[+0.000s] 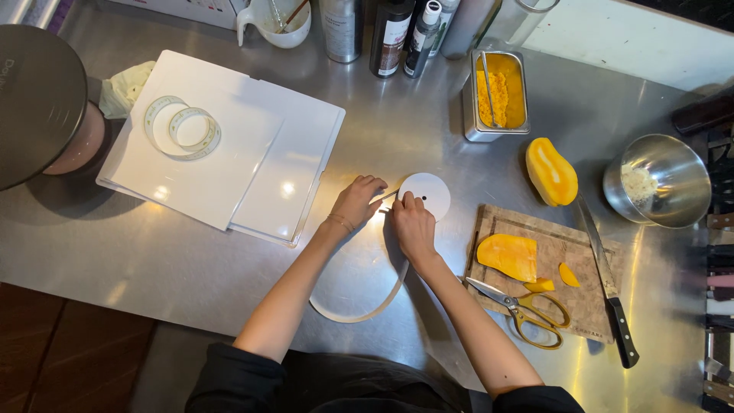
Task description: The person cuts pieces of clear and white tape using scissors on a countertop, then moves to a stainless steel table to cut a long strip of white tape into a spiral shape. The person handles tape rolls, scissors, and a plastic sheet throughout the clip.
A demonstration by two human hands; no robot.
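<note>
Both hands were down on the steel counter (428, 130), right in the middle. The left hand (357, 200) had its fingers curled over the near end of a thin strip (359, 313), pinching it where it met the white disc (426, 194). The right hand (413, 226) was pressed on the disc's left edge, fingertips gripping that same spot. The strip looped away from the hands in a long curve toward the person's body, lying flat on the counter.

The disc sat just left of the cutting board (566, 306), which had mango pieces (509, 256), yellow-handled scissors (527, 310) and a knife (608, 283) along its right side. A peeled mango half (550, 172) lay behind the board, with a steel bowl (657, 180) further right. White sheets (229, 153) with tape rolls (183, 128) were off to the left.
</note>
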